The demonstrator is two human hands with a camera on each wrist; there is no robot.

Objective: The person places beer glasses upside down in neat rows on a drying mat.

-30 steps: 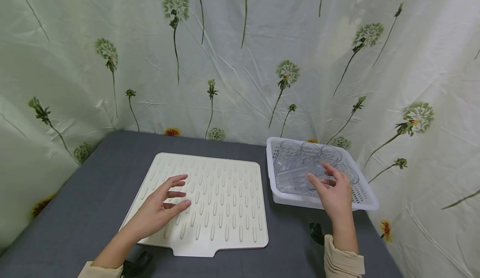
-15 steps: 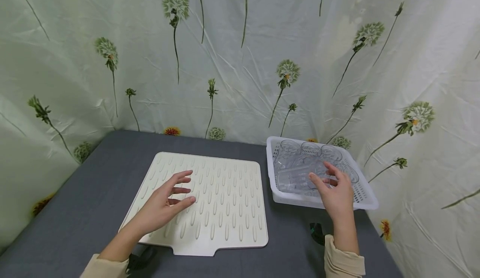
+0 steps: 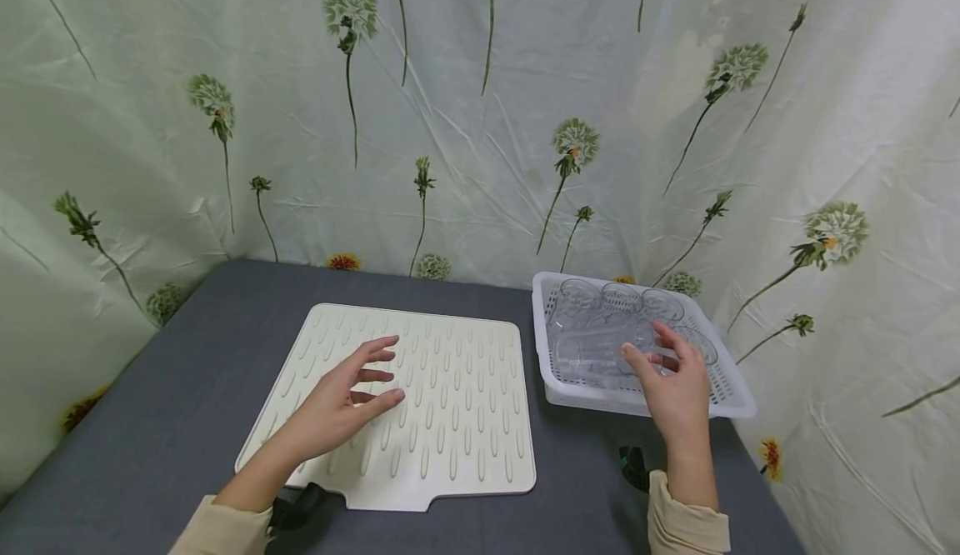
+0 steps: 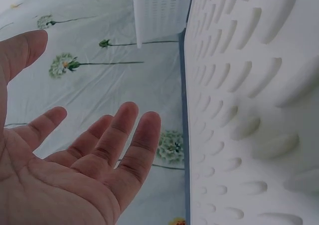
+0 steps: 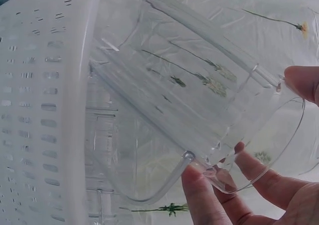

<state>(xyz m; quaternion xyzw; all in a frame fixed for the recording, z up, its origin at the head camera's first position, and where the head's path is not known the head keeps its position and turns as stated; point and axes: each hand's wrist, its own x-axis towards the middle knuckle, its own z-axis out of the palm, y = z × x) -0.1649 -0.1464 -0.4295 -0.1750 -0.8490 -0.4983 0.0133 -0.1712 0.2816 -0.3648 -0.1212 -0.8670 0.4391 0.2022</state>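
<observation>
In the head view, my right hand (image 3: 675, 388) is over the white perforated basket (image 3: 562, 394), pinching the end of a clear drinking glass (image 3: 588, 353). The right wrist view has that glass (image 5: 199, 85) tilted, thumb on one side of its rim and fingers on the other; its far end lies behind the basket wall (image 5: 75, 110). Several other clear glasses (image 3: 621, 298) lie in the basket. My left hand (image 3: 333, 417) hovers above a white ridged draining board (image 3: 465, 455), fingers spread and lightly bent, holding nothing. The left wrist view shows its palm (image 4: 60, 195) apart from the board.
A dark grey cloth (image 3: 247, 322) covers the table. The basket stands to the right of the board, near the table's right edge. A floral curtain (image 3: 465, 122) hangs behind and along both sides.
My left hand has drifted right and slightly farther over the board. My right hand has shifted slightly right, and the glass it pinches has moved a little within the basket.
</observation>
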